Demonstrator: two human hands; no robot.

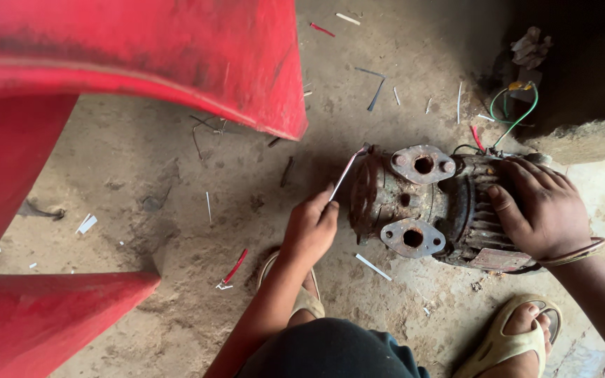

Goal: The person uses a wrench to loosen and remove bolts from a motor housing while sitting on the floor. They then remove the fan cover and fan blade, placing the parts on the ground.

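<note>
A rusty water pump with a finned motor body (434, 206) lies on its side on the dirt floor. Two oval flanges with round holes face up. My left hand (311, 227) grips a thin metal tool (348, 170), a screwdriver or small wrench, whose tip touches the pump's left end near the top. My right hand (542, 206) lies flat over the finned motor end and holds it down. A thin bangle circles that wrist.
A red plastic chair (127, 56) fills the upper left and lower left. Green and red wires (516, 112) trail from the pump's far end towards a dark corner. Wire scraps and white bits litter the floor. My sandalled feet (516, 336) rest below the pump.
</note>
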